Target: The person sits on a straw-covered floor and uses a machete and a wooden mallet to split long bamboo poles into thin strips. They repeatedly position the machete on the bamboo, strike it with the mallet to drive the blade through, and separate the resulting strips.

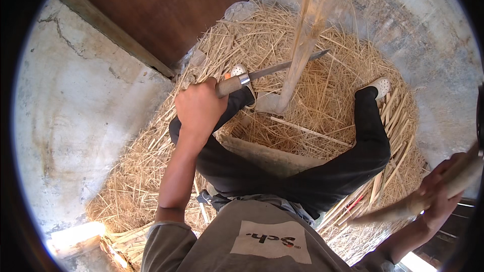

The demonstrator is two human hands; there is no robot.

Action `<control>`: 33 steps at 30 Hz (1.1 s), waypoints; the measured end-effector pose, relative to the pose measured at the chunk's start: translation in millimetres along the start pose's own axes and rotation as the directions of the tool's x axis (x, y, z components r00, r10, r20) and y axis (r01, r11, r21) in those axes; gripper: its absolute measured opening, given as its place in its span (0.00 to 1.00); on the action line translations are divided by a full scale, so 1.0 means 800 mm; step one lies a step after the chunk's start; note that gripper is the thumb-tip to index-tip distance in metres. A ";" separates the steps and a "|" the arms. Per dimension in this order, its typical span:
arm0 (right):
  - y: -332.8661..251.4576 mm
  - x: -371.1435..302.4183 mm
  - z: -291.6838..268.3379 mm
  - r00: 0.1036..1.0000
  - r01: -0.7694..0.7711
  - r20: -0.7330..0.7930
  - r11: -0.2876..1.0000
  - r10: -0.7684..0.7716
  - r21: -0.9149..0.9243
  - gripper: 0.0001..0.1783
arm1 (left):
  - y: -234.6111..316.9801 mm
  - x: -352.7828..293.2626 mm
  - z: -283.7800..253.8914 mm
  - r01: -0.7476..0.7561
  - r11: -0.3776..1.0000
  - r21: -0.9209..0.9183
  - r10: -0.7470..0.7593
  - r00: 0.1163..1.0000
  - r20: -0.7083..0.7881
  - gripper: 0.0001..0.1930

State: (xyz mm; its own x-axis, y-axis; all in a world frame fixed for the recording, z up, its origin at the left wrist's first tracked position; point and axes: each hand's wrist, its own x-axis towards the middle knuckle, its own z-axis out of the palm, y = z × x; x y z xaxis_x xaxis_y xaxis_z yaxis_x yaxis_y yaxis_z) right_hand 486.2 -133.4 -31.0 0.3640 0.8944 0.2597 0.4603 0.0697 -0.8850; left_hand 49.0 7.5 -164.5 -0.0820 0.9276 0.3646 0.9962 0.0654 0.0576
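My left hand (198, 107) is wrapped round the wooden handle of a long knife (275, 69). Its dark narrow blade points to the right, its tip lying past an upright wooden post (301, 45) between my feet. Whether blade and post touch, I cannot tell. At the lower right, my right hand (437, 191) grips a thick light-brown pole (393, 210), which slants up to the right and runs out of view. Some of the fingers blur into the pole there.
Straw-like wood shavings and thin strips (242, 35) cover the floor around my legs. A plank (272, 153) lies across between my thighs. Worn plaster walls (80, 106) rise on both sides, with a brown door (156, 10) at the back left. More split strips (396, 136) lie beside my right leg.
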 end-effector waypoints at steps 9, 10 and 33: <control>0.130 -0.037 0.139 0.427 -0.603 0.552 0.681 0.716 -0.416 0.16 | 0.000 -0.013 -0.004 -0.034 0.999 0.038 0.033 0.999 0.027 0.10; 0.121 -0.052 0.128 0.408 -0.637 0.556 0.662 0.724 -0.394 0.16 | -0.003 -0.024 -0.002 -0.043 0.999 0.031 0.042 0.998 0.037 0.10; 0.062 -0.038 0.039 0.806 -0.498 0.124 0.777 0.578 -0.385 0.31 | -0.001 -0.028 -0.004 -0.059 0.997 0.059 0.057 0.998 0.030 0.06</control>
State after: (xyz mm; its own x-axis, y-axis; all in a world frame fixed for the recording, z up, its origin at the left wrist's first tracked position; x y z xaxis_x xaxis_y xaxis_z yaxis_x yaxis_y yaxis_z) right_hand 472.5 -143.7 -94.6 0.4591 0.8164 -0.3502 0.4883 -0.5612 -0.6683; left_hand 50.0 -14.6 -170.0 -0.0240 0.9405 0.3390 0.9993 0.0322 -0.0186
